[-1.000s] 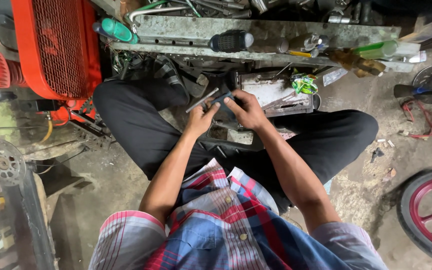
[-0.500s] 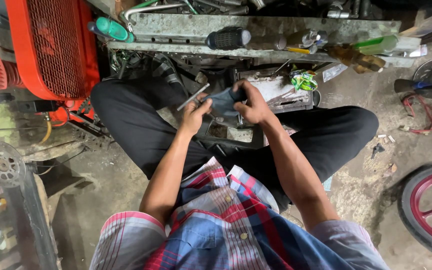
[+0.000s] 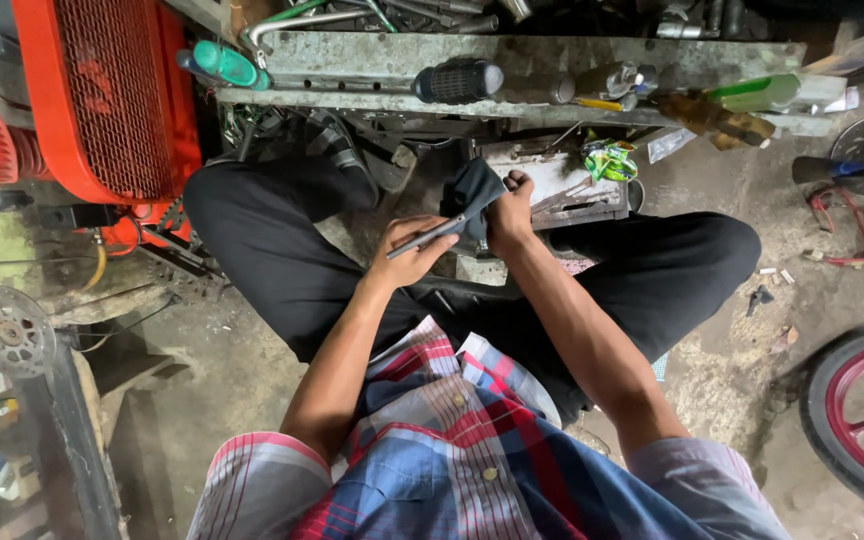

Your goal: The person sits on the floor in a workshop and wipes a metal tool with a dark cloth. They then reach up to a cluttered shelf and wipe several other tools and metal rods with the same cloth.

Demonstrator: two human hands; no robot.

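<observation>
Left hand (image 3: 407,258) is gripping a thin metal rod (image 3: 430,237) near its lower end, fingers wrapped around it, while the right hand (image 3: 509,212) is pinching a dark rag (image 3: 474,192) against the rod's upper end — fingers closed on the cloth. All of this is happening over the lap, in front of the cluttered metal shelf (image 3: 512,60). Rod's looking stiff and light, probably greasy, so it's likely slippery bare-handed — the rag end is giving the better grip. Rag itself is soft and floppy, easy to bunch anywhere.
</observation>
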